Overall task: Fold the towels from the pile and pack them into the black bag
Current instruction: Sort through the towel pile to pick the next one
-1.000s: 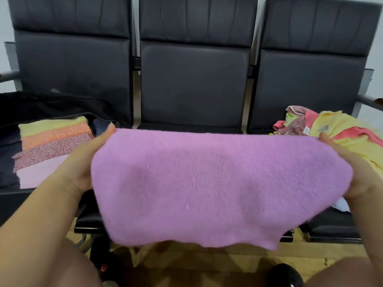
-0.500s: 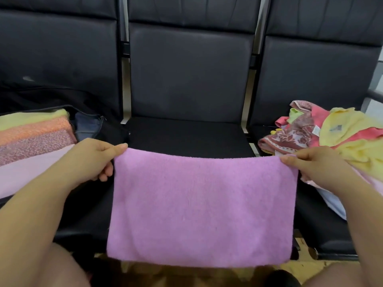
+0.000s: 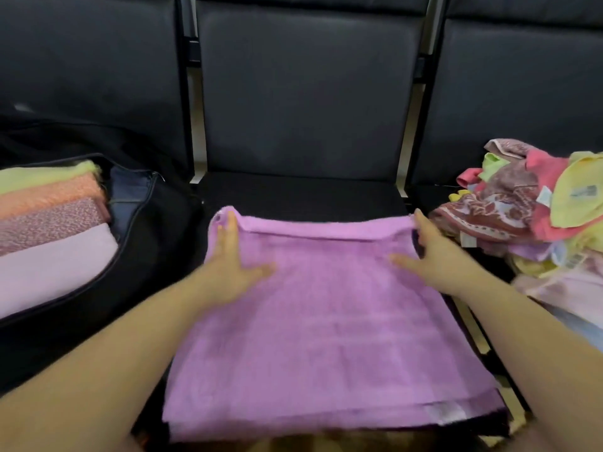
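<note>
A purple towel (image 3: 326, 327) lies doubled over on the middle seat, its far edge turned up in a narrow lip. My left hand (image 3: 230, 259) presses flat on its far left part, fingers straight. My right hand (image 3: 434, 256) rests flat on its far right part, fingertips at the edge. The black bag (image 3: 156, 236) lies open on the left seat and holds several folded towels (image 3: 49, 223) in yellow, orange, speckled pink and pale pink. The pile of unfolded towels (image 3: 528, 216) sits on the right seat.
Three black padded seats stand in a row, with the middle backrest (image 3: 303, 93) straight ahead. Metal frame posts (image 3: 189, 93) separate the seats. A strip of light wooden floor (image 3: 483, 347) shows between the middle and right seats.
The purple towel hung in the air between both pinching hands. It now lies on the middle seat, and both hands have let go and press flat on it.
</note>
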Available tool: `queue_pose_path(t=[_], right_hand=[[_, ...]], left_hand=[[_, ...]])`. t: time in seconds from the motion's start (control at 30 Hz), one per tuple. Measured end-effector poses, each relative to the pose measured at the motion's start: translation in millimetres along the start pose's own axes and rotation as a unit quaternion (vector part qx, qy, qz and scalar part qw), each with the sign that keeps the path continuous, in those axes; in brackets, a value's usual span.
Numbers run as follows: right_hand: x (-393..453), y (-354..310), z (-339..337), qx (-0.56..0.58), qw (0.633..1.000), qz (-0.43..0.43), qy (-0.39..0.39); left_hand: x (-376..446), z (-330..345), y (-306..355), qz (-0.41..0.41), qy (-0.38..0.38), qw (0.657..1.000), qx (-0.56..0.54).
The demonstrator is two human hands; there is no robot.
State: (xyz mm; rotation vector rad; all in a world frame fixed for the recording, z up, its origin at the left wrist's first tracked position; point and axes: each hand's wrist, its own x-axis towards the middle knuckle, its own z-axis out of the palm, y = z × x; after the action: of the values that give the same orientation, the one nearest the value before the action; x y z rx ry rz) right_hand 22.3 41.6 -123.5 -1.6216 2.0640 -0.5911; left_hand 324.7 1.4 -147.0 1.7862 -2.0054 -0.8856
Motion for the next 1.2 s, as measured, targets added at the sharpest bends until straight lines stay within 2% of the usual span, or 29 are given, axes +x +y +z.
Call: queue_pose_path(t=[0.07, 0.13, 0.23, 0.3, 0.37, 0.5, 0.6, 0.73, 0.83, 0.93, 1.07, 1.2], right_hand=[[-3, -6, 12, -0.048, 0.995, 0.017, -0.087], [-9, -12, 15, -0.124, 0.984, 0.014, -0.126], [-21, -17, 18, -0.214, 0.955, 0.014, -0.204], [-23, -19, 24, -0.242, 0.936, 0.035, -0.254], [-16, -19, 33, -0.249, 0.940, 0.039, -0.232], [-6, -20, 44, -0.253, 0.955, 0.074, -0.136], [-19, -25, 41, -0.257, 0.951, 0.083, -0.150], [-46, -29, 16, -0.240, 0.944, 0.088, -0.206], [-55, -19, -7, -0.239, 0.949, 0.132, -0.160], [-59, 2, -20, -0.242, 0.944, 0.175, -0.141], [-65, 24, -20, -0.158, 0.957, 0.206, -0.129], [-69, 28, -18, -0.128, 0.966, 0.201, -0.100]], left_hand=[[-6, 11, 4, -0.014, -0.062, 0.986, 0.151], [-10, 8, 8, -0.030, -0.099, 0.963, 0.249], [-18, 5, 11, -0.077, -0.187, 0.932, 0.301], [-19, 7, 8, -0.081, -0.204, 0.924, 0.314], [-10, 10, 1, -0.053, -0.162, 0.941, 0.292], [-3, 6, -1, -0.004, -0.052, 0.970, 0.237], [-11, -4, 6, -0.021, -0.021, 0.971, 0.236], [-29, -26, 3, -0.067, -0.042, 0.955, 0.285], [-34, -39, -12, -0.109, -0.113, 0.941, 0.300], [-38, -41, -23, -0.136, -0.130, 0.934, 0.304], [-46, -35, -29, -0.146, -0.116, 0.954, 0.233], [-51, -26, -34, -0.123, -0.070, 0.975, 0.170]])
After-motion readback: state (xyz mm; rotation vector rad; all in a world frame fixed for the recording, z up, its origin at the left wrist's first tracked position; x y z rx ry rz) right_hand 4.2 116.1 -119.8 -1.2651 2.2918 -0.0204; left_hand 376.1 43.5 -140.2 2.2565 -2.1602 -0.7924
